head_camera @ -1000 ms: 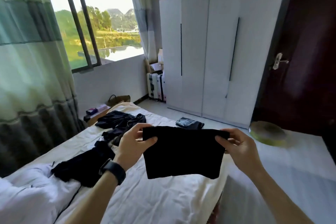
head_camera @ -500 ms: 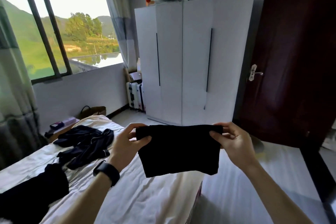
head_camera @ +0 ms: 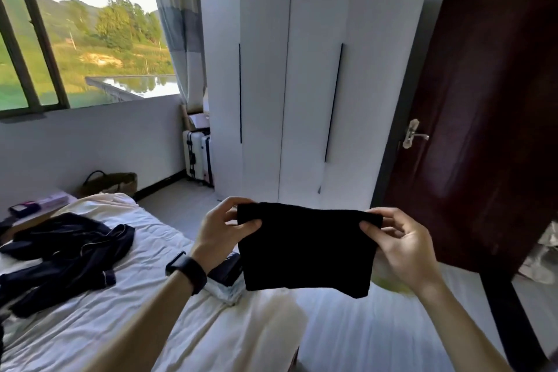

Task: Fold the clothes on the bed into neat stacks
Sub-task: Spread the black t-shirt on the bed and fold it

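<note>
The left hand (head_camera: 220,232) pinches the top left corner of a folded black cloth (head_camera: 305,251), thumb in front and fingers behind. The right hand (head_camera: 398,248) pinches the top right corner the same way. The cloth hangs flat between the hands, raised in the air above the right edge of the bed (head_camera: 120,326). Crumpled dark clothes (head_camera: 69,248) lie on the sheet to the left, well apart. A small folded pile (head_camera: 226,276) sits just below the left wrist. A white wardrobe (head_camera: 302,84) stands behind.

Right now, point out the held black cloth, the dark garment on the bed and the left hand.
black cloth (head_camera: 305,251): head view, centre of panel.
dark garment (head_camera: 71,249): head view, its crumpled middle.
left hand (head_camera: 219,232): head view, its back.
</note>
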`<state>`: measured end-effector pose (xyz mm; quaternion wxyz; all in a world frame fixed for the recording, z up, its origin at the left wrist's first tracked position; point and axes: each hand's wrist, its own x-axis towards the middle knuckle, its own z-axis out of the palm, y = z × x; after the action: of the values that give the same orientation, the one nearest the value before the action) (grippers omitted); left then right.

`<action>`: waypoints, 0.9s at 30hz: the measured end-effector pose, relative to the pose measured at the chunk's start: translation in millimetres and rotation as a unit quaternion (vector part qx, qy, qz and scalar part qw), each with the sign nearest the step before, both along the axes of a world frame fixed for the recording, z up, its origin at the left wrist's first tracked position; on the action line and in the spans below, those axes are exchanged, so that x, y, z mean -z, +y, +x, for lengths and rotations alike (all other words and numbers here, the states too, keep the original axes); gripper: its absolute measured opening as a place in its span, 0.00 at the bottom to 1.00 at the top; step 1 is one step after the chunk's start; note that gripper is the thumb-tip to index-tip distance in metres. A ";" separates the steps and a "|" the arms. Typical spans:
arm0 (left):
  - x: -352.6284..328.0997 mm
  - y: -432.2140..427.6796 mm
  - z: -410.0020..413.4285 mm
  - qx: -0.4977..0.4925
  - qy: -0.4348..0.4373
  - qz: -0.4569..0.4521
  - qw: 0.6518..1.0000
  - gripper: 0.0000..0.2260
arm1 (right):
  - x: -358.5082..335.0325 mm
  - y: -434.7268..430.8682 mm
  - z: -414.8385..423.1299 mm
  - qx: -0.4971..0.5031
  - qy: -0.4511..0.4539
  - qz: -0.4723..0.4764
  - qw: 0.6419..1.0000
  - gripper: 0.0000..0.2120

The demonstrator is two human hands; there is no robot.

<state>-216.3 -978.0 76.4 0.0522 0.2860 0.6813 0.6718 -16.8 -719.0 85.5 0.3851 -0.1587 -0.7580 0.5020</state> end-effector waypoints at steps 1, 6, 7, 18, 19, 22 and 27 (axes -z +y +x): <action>2.5 19.5 -14.3 0.002 0.000 0.000 1.000 0.18 | 0.5 16.7 -11.8 0.006 -0.002 0.004 1.000 0.11; 14.1 112.2 -75.7 0.015 -0.027 -0.010 0.999 0.16 | 5.8 100.7 -68.6 0.027 -0.013 -0.010 1.000 0.13; 16.3 130.3 -87.5 0.016 -0.032 -0.014 0.999 0.16 | 9.0 118.5 -80.1 0.029 -0.015 -0.015 0.999 0.13; 81.7 307.3 -198.5 -0.038 -0.054 -0.045 0.997 0.17 | 73.9 316.5 -229.0 -0.017 -0.056 -0.078 0.995 0.10; 86.3 322.5 -208.1 -0.053 -0.057 -0.038 0.996 0.17 | 76.0 335.5 -246.8 -0.027 -0.059 -0.080 0.995 0.10; 98.4 362.9 -231.2 -0.096 -0.078 -0.025 0.992 0.18 | 79.4 390.1 -299.8 -0.054 -0.074 -0.086 0.992 0.12; 120.5 399.6 -254.4 -0.181 -0.109 0.000 0.977 0.17 | 91.7 442.9 -381.0 -0.127 -0.123 -0.086 0.980 0.13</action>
<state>-470.7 -578.4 -44.2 0.0038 0.0827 0.7122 0.6971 -397.8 -276.0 -6.2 0.2072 -0.1541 -0.7672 0.5872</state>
